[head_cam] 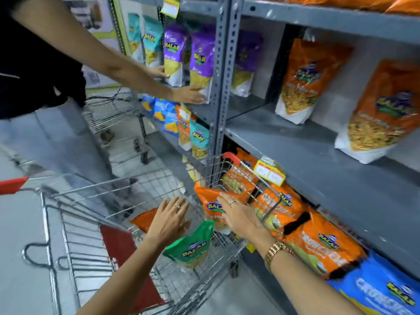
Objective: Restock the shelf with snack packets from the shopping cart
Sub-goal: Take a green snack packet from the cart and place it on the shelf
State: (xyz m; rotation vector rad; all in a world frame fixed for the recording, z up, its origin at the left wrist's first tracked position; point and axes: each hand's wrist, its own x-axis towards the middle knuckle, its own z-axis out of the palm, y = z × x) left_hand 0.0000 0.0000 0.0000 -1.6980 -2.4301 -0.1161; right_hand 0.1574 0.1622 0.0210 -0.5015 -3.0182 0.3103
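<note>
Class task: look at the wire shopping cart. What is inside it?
An orange packet under the right hand, a green packet, another orange packet partly hidden by the left hand.

This is a shop aisle, a grocery or snack store. A grey slotted-steel shelf rack (223, 71) carries rows of branded snack packets (175, 53) standing face-out, with yellow price tags (269, 173) clipped to its shelf edges. In front of the rack stands a wire shopping cart (141, 223) with red trim, and behind that a second cart (113, 123) on a pale tiled floor (20, 223).
</note>
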